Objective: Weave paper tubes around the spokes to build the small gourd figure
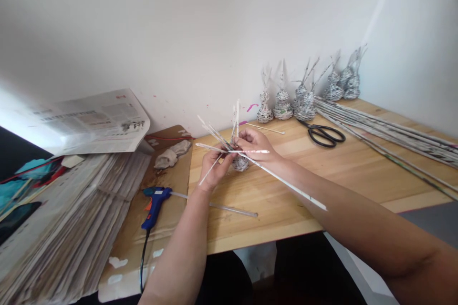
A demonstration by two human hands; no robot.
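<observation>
Between my hands is a small woven newspaper gourd (240,162), its rounded base showing below my fingers. Several rolled paper sticks fan out from its top, and one long paper stick (286,178) slants down to the right over my right forearm. My left hand (213,167) is closed around the near left side of the weave, thumb on top. From the far right my right hand (255,142) pinches near the crossing of the sticks. The fingertips partly hide the spot where the sticks meet.
Several finished-looking woven gourds (283,105) stand along the wall. Black-handled scissors (326,135) and a bundle of paper sticks (386,126) lie to the right. At left are a blue glue gun (156,206) on cardboard (168,233), a glue stick (234,209), a cloth (173,154) and stacked newspapers (103,205).
</observation>
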